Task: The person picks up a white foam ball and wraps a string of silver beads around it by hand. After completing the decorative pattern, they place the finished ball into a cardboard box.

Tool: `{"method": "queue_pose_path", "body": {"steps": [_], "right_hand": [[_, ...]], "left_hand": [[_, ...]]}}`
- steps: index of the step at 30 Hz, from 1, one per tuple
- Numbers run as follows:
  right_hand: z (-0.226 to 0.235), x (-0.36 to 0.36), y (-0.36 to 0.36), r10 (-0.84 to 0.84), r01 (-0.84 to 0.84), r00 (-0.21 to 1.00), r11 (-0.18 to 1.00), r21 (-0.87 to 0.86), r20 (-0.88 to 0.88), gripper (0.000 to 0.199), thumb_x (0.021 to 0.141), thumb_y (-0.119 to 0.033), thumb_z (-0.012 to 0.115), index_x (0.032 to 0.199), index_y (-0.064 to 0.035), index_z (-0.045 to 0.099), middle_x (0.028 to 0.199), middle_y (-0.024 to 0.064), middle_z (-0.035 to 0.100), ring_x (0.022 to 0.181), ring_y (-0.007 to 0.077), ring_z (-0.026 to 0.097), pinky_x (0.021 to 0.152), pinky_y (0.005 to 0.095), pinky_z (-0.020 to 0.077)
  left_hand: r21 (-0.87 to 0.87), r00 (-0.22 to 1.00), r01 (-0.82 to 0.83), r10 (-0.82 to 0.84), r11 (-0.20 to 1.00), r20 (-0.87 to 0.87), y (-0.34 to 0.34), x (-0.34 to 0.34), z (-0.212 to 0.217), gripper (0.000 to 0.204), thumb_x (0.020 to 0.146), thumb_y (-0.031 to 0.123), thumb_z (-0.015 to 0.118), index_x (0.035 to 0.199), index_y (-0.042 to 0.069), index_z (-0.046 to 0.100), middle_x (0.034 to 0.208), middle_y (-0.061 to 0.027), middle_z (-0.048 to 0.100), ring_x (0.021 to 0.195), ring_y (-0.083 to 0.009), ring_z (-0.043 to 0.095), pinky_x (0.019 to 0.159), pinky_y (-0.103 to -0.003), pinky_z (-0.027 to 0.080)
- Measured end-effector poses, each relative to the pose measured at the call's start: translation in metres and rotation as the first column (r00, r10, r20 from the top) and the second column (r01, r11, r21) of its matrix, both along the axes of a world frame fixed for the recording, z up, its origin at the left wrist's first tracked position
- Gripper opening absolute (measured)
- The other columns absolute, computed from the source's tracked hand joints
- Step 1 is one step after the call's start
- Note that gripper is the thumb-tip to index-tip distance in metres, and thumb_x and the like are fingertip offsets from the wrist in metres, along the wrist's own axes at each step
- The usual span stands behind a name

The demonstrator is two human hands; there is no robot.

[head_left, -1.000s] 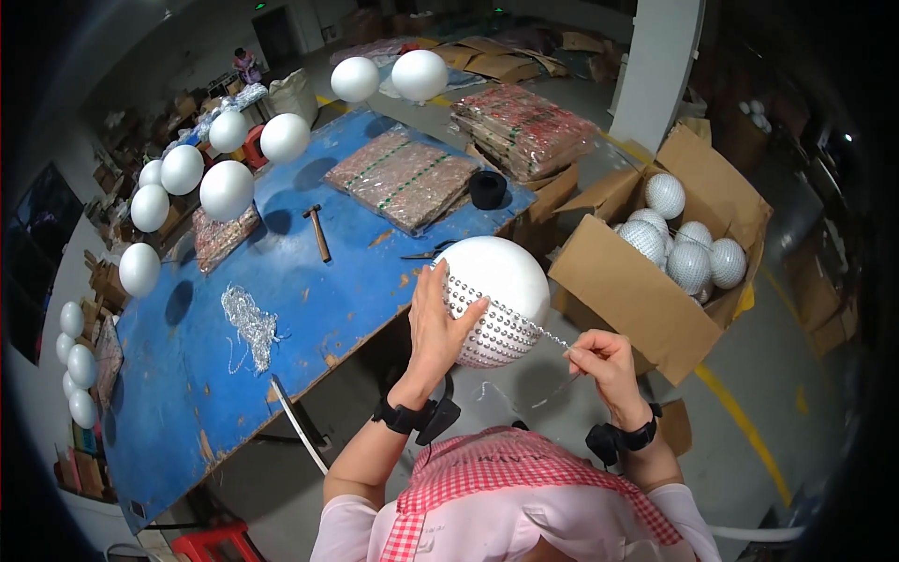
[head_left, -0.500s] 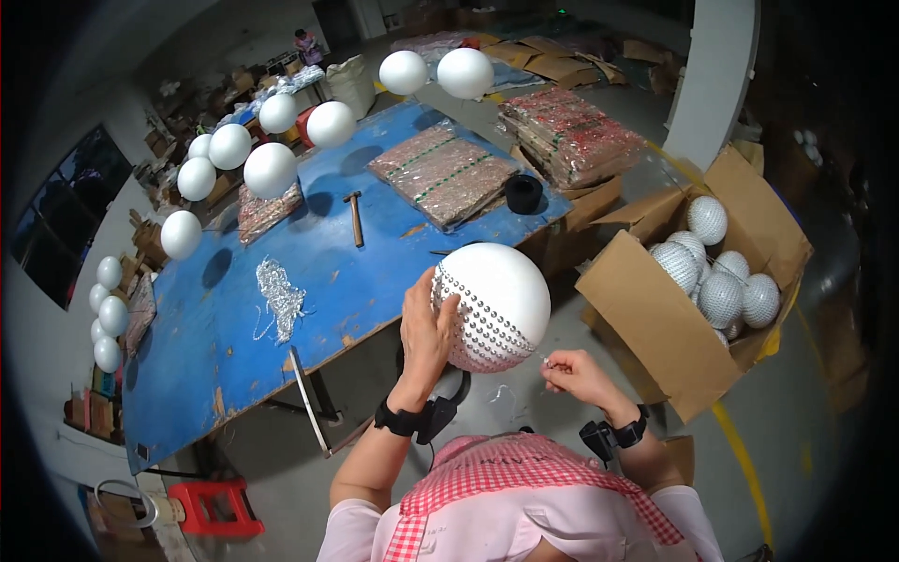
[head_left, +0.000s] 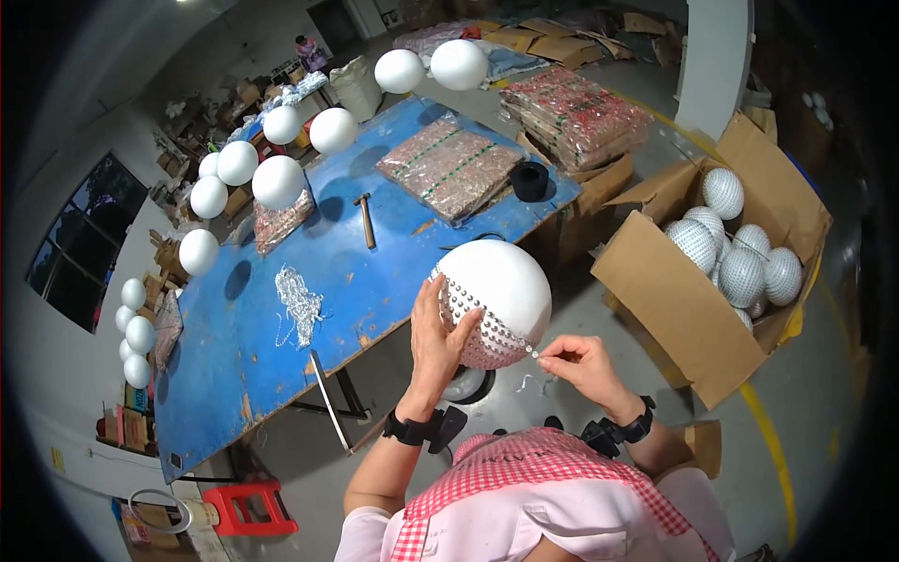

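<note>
Dim bkgd, brighter blue table (head_left: 225, 375) w/ round dark shadows (head_left: 238, 280), black corners, heavy fisheye curve nr rim.

dark window (head_left: 86, 242) in pale wall (head_left: 56, 389) | grey floor (head_left: 813, 412), yellow stripe (head_left: 775, 459) | red stool (head_left: 229, 511)

Blue table (head_left: 234, 370), paint chipped along the near edge.
Observed: silver strands (head_left: 299, 309) left of the left-hand fingers (head_left: 428, 304); hammer (head_left: 366, 225) beyond those fingers, leftward; film-wrapped bundle (head_left: 451, 170) farther beyond; black roll (head_left: 530, 184) beyond and to the right.
</note>
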State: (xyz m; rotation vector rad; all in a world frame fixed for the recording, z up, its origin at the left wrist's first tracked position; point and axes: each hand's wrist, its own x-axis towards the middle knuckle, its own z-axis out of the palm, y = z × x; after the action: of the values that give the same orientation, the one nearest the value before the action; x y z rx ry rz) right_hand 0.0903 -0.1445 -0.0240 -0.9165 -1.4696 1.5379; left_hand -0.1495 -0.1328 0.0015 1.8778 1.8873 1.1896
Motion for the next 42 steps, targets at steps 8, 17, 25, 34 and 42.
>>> {"method": "queue_pose_path", "body": {"steps": [8, 17, 25, 34, 42], "right_hand": [[-0.023, -0.003, 0.013, -0.464, 0.111, 0.782, 0.762, 0.638, 0.417, 0.011, 0.084, -0.01, 0.06, 0.091, -0.0016, 0.062, 0.076, 0.0145, 0.065, 0.067, 0.0201, 0.065, 0.06, 0.0318, 0.0495], [-0.002, -0.002, 0.018, -0.026, 0.045, 0.992, 0.987, 0.154, -0.126, 0.013, 0.091, -0.013, 0.058, 0.09, -0.0009, 0.063, 0.067, 0.0032, 0.064, 0.057, 0.0109, 0.059, 0.053, 0.027, 0.0453], [0.025, 0.003, 0.007, -0.06, 0.058, 0.998, 0.966, 0.253, 0.001, 0.008, 0.086, -0.005, 0.066, 0.089, 0.0018, 0.068, 0.069, 0.0014, 0.065, 0.063, 0.0043, 0.058, 0.054, 0.0187, 0.044], [-0.015, -0.009, 0.022, -0.122, 0.122, 0.992, 0.992, 0.01, 0.009, 0.009, 0.084, -0.005, 0.067, 0.088, 0.0025, 0.064, 0.068, 0.0022, 0.064, 0.062, 0.0045, 0.057, 0.056, 0.0203, 0.0453], [-0.028, 0.001, 0.025, -0.014, 0.011, 0.915, 1.0, 0.011, 0.404, 0.013, 0.087, -0.01, 0.064, 0.088, 0.0017, 0.059, 0.066, 0.0034, 0.063, 0.061, 0.0067, 0.058, 0.054, 0.024, 0.0459]], "left_hand": [[0.029, 0.998, -0.003, 0.002, 1.0, 0.057, 0.007, -0.003, 0.002, 0.064, 0.084, 0.028, 0.071, 0.135, 0.002, 0.043, 0.129, -0.0209, 0.048, 0.119, -0.0356, 0.047, 0.1, -0.042, 0.039], [0.008, 0.993, 0.056, -0.056, 0.998, 0.102, 0.012, 0.001, -0.003, 0.07, 0.082, 0.031, 0.072, 0.138, 0.005, 0.04, 0.14, -0.0258, 0.04, 0.133, -0.0402, 0.035, 0.107, -0.046, 0.032], [-0.054, 0.993, 0.04, -0.034, 0.998, 0.11, 0.022, -0.001, -0.005, 0.068, 0.08, 0.033, 0.074, 0.134, 0.004, 0.045, 0.139, -0.0258, 0.043, 0.132, -0.0405, 0.038, 0.107, -0.047, 0.032], [-0.055, 0.939, 0.041, -0.02, 0.998, 0.344, 0.03, -0.005, -0.013, 0.059, 0.085, 0.03, 0.069, 0.131, 0.001, 0.047, 0.125, -0.0217, 0.052, 0.119, -0.034, 0.049, 0.098, -0.04, 0.041], [-0.011, 0.998, 0.053, -0.053, 0.999, 0.037, 0.021, -0.001, 0.005, 0.062, 0.086, 0.022, 0.067, 0.137, 0.001, 0.04, 0.126, -0.0233, 0.047, 0.119, -0.0345, 0.049, 0.1, -0.039, 0.04]]}}
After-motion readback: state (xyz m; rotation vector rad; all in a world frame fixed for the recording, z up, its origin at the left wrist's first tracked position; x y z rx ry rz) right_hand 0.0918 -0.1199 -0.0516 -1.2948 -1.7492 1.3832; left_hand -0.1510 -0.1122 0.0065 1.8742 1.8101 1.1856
